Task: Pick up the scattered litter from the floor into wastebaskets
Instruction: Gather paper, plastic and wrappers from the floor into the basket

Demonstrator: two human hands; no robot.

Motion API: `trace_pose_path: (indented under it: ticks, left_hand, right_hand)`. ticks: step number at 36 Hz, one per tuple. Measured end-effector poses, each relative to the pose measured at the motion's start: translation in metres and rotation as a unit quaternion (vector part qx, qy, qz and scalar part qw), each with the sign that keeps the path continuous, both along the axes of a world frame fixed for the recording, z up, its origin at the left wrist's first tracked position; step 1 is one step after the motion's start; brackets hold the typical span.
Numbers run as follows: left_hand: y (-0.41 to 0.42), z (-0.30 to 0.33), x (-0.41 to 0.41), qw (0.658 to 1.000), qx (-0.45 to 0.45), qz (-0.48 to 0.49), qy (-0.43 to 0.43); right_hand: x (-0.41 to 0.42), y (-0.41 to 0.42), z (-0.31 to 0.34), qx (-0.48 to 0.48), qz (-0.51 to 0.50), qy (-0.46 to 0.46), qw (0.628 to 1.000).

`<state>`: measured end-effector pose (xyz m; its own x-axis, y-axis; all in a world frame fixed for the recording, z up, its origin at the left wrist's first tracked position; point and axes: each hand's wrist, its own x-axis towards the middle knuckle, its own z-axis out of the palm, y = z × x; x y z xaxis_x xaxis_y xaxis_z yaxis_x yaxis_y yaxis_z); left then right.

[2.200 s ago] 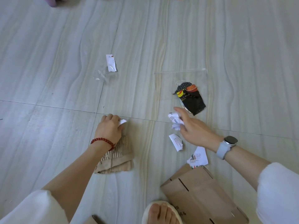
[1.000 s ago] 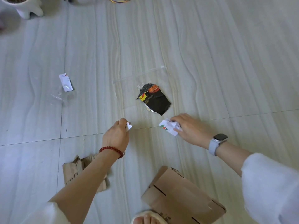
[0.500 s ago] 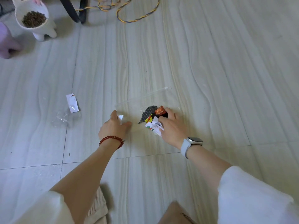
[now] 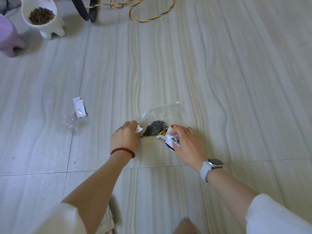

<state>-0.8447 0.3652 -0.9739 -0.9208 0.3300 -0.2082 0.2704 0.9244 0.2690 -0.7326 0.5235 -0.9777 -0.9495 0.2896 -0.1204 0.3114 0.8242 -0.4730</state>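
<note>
Right hand [image 4: 186,144] grips crumpled papers [image 4: 169,141], touches black wrapper [image 4: 156,130].

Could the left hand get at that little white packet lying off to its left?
Probably yes. Only bare floor lies between the left hand and the white packet, though that hand already pinches a paper scrap.

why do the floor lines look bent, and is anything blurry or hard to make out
Head view: the wide-angle lens bows the floor seams; the clear zip bag and crumpled clear film nearly vanish against pale tile; both hands, left and right, are sharp; frame corners soften.
</note>
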Motion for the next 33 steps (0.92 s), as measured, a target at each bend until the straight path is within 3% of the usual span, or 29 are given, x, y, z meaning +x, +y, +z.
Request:
trace_pose_path:
  ticks: [4, 10, 13, 17, 24, 33]
  left_hand:
    - [-0.013, 0.001, 0.005, 0.999, 0.027, 0.005, -0.031]
    - [-0.039, 0.008, 0.015, 0.994, 0.072, 0.008, -0.081]
    - [-0.054, 0.012, 0.022, 0.995, 0.069, 0.022, -0.062]
    - [-0.073, 0.018, 0.041, 0.994, 0.079, 0.041, -0.060]
    - [-0.134, 0.036, 0.055, 0.983, 0.088, 0.132, -0.092]
    - [-0.214, 0.057, 0.094, 0.968, 0.103, 0.197, -0.115]
  right_hand:
    - [0.006, -0.008, 0.016, -0.046, 0.004, -0.051, 0.998]
    - [-0.020, -0.033, 0.024, 0.076, 0.166, -0.173, 0.968]
    - [-0.023, -0.047, 0.017, 0.161, 0.192, -0.099, 0.963]
    - [-0.014, -0.063, 0.011, 0.205, 0.212, -0.083, 0.952]
    - [-0.009, -0.099, 0.036, 0.120, 0.243, -0.104, 0.957]
    - [0.007, -0.163, 0.028, 0.120, 0.371, -0.117, 0.913]
